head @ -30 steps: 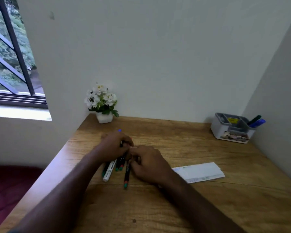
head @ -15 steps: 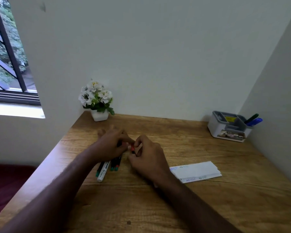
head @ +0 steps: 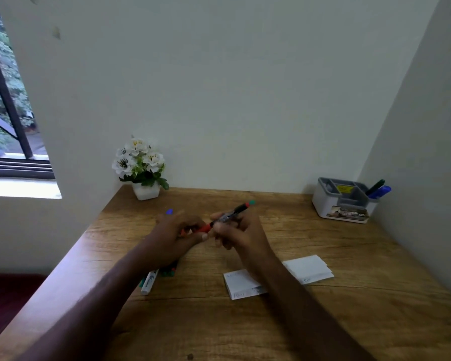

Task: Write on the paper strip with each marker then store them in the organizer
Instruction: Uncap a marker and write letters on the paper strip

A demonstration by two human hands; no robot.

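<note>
Above the wooden desk (head: pixel 323 321) I hold a red-capped marker (head: pixel 235 211) between both hands. My right hand (head: pixel 238 231) grips its dark barrel, whose green end points up and to the right. My left hand (head: pixel 176 234) pinches the red cap at the marker's lower end. Several more markers (head: pixel 156 277) lie on the desk under my left wrist, partly hidden; one is white. The white paper strip (head: pixel 307 267) lies right of them, crossed by my right forearm, with faint writing on it. The grey and white organizer (head: pixel 343 201) stands at the back right and holds a green and a blue marker (head: pixel 379 190).
A small white pot of white flowers (head: pixel 141 169) stands in the back left corner of the desk. Walls close the desk in at the back and the right. A barred window (head: pixel 8 113) is at the far left.
Both hands have lifted off the pile of markers, taking one marker up with them. It now points up to the right between my hands, and the camera has tilted slightly.
</note>
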